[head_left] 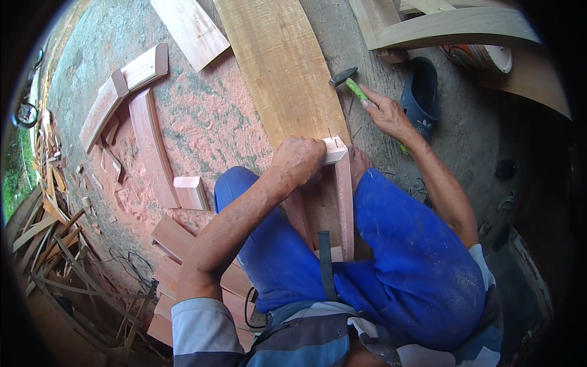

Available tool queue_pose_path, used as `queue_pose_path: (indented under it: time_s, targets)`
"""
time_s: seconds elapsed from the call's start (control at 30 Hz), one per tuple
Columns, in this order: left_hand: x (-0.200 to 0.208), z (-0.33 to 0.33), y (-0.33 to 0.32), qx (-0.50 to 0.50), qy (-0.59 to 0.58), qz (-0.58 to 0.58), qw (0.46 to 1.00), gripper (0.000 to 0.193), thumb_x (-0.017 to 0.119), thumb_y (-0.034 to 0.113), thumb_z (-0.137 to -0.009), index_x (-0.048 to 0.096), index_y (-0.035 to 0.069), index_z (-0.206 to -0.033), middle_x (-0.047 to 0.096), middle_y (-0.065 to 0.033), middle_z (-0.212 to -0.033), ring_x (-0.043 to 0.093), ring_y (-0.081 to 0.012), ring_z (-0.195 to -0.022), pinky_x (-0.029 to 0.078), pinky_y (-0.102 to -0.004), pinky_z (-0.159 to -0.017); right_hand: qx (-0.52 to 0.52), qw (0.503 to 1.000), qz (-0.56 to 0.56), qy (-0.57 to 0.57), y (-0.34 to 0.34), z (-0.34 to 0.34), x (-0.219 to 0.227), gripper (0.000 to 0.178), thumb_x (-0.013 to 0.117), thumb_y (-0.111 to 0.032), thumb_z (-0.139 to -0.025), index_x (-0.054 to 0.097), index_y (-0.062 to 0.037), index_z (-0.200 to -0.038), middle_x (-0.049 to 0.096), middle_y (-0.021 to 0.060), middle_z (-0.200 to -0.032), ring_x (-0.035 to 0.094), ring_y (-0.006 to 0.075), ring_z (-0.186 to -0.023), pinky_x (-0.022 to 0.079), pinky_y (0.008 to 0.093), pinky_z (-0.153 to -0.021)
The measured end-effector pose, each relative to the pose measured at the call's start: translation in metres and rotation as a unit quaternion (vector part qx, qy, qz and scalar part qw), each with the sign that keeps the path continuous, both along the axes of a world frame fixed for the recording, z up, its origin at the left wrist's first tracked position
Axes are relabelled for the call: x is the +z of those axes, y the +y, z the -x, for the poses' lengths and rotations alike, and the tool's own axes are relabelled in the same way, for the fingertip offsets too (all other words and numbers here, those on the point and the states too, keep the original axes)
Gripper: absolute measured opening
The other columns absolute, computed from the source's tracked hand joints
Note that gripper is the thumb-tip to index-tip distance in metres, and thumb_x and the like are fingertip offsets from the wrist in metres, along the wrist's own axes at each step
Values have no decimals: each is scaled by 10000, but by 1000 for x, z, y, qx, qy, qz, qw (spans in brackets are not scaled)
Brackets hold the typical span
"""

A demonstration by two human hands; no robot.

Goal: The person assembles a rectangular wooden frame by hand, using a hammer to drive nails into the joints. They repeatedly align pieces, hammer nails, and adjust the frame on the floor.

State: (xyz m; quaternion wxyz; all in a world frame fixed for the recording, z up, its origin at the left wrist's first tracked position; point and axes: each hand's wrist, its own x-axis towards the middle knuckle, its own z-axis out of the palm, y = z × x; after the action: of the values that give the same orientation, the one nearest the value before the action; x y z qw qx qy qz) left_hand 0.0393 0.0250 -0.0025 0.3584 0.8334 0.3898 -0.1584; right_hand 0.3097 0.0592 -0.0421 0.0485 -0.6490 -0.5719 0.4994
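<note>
My right hand point(389, 116) is closed around the green handle of a hammer point(343, 76). The dark metal head is raised off to the right of the work. Closed over the far end of a small wooden frame point(345, 205), my left hand point(299, 160) grips its short pale crosspiece point(334, 150). A thin nail point(335, 142) appears to stand in that crosspiece, just beside my left fist. The frame lies between my legs, with two long side rails running toward me. Its far end rests on or against a wide brown plank point(281, 73); my left fist hides part of the joint.
Pink sawdust point(202, 110) covers the floor at left, around curved wooden pieces point(150, 147) and a pale board point(192, 33). Scrap wood point(61, 251) piles up far left. A blue clog point(422, 92), loose nails point(358, 131) and a curved wooden frame point(458, 27) are at right.
</note>
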Motion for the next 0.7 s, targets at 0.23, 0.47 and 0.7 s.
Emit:
queue_pose_path:
  time_s: [0.23, 0.47, 0.7]
  targets:
    - [-2, 5, -2, 10, -8, -3, 1000, 217, 743, 172, -770, 699, 30, -927, 746, -213, -814, 756, -411, -805, 597, -491, -758, 10, 999, -53, 3, -9, -5, 13, 516, 584, -288, -1043, 544, -74, -1511, 728, 245, -1217, 722, 378, -1101, 540, 425, -950]
    - [12, 31, -9, 126, -119, -51, 984, 457, 764, 376, -877, 705, 4, -1134, 740, -234, -1063, 718, -352, -1078, 563, -462, -884, -66, 990, -125, -28, -51, -32, -16, 486, 590, -254, -1033, 572, -76, -1485, 739, 228, -1100, 730, 366, -977, 550, 421, -886]
    - [-51, 82, -64, 683, -281, 150, 657, 506, 546, 415, -1090, 642, -34, -1302, 637, -77, -1070, 592, -160, -1017, 482, -333, -936, -166, 965, -184, -87, -123, -29, -27, 473, 593, -152, -1007, 583, -89, -1476, 689, 205, -1216, 679, 363, -1135, 510, 409, -993]
